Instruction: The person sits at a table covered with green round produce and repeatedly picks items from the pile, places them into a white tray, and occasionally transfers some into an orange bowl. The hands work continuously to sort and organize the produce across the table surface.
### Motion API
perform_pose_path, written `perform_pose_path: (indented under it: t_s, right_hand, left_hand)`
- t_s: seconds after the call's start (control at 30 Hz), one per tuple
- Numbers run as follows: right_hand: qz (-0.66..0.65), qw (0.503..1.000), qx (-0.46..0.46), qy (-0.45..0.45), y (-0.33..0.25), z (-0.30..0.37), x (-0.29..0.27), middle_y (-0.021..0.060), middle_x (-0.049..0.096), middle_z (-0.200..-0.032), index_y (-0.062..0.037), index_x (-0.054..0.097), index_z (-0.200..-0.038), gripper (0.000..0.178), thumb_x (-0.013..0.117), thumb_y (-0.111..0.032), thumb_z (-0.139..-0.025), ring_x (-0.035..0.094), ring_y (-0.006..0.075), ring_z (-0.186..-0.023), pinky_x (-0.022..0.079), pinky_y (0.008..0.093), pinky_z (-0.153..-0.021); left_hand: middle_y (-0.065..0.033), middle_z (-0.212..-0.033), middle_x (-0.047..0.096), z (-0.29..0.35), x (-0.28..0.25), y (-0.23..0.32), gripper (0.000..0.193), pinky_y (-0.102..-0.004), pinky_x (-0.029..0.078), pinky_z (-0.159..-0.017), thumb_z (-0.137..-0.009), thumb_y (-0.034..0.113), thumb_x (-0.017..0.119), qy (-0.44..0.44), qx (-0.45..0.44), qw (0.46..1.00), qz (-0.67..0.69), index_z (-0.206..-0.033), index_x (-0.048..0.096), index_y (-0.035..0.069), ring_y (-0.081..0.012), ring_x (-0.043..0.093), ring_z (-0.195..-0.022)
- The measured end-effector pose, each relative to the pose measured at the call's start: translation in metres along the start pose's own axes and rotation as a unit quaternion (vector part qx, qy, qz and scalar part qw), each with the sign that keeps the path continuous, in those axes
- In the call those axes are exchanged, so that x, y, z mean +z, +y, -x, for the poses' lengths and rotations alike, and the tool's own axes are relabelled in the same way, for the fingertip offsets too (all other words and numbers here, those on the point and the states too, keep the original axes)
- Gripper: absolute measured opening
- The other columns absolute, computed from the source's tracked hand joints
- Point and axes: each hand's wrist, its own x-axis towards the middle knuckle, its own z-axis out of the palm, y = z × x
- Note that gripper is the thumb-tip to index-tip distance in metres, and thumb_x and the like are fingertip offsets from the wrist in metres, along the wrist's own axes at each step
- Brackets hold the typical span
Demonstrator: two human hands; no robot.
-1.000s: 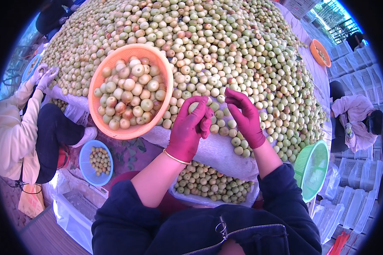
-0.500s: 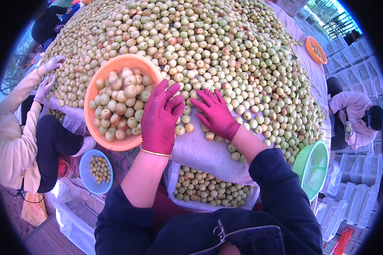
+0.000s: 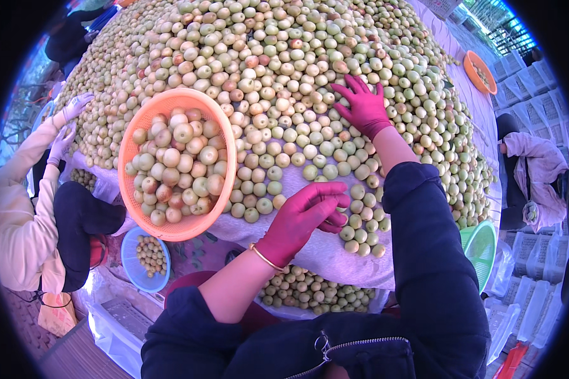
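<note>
Before me spreads a big heap of small round fruits (image 3: 284, 88), green to reddish-brown like jujubes, on a pale cloth (image 3: 310, 249). My right hand (image 3: 365, 112), in a magenta glove, rests on the heap with fingers spread. Over the cloth's near part is my left hand (image 3: 302, 222), gloved alike. Its fingers are curled together with the thumb against them; whatever they hold, if anything, is hidden. To its left an orange basket (image 3: 128, 189) full of the same fruits sits tilted at the heap's edge. Several loose fruits lie on the cloth between my hands.
Below the cloth's edge stands a lined crate of fruits (image 3: 316, 290). A blue basket (image 3: 129, 268) with fruits is lower left, a green basket (image 3: 480, 252) at right. Two gloved hands (image 3: 63, 136) of a co-worker reach in at left; another person (image 3: 534, 164) sits at right.
My right hand has moved up and right across the heap, its fingers spread. My left hand has left the basket's side, moving right and toward me. More loose fruits lie beside the basket.
</note>
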Motion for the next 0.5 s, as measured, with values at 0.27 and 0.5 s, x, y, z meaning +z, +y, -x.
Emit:
perform_pose_path:
  t_s: [0.27,0.5]
  right_hand:
    - [0.066,0.997,0.008,0.029,0.048,0.029,0.002,-0.0003,0.049,-0.147,-0.0373,0.058,-0.131,0.038,0.061,-0.033,-0.093,0.038,0.0302,-0.142,0.022,0.0646,-0.114]
    - [-0.046,0.993,0.081,0.067,0.012,0.034,0.001,0.0097,0.056,-0.138,-0.0217,0.065,-0.123,0.035,0.064,-0.017,-0.088,0.044,0.0344,-0.137,0.022,0.0604,-0.115]
  left_hand:
    - [-0.0098,-0.120,0.064,-0.004,-0.002,-0.002,0.039,-0.0308,0.056,-0.083,-0.102,0.022,0.052,-0.015,0.000,1.000,0.012,-0.136,0.053,0.002,-0.0151,0.066,-0.098]
    - [-0.0084,-0.118,0.065,0.003,0.001,-0.008,0.035,-0.0292,0.057,-0.081,-0.102,0.018,0.052,-0.047,-0.008,0.998,0.045,-0.133,0.054,0.002,-0.0136,0.067,-0.094]
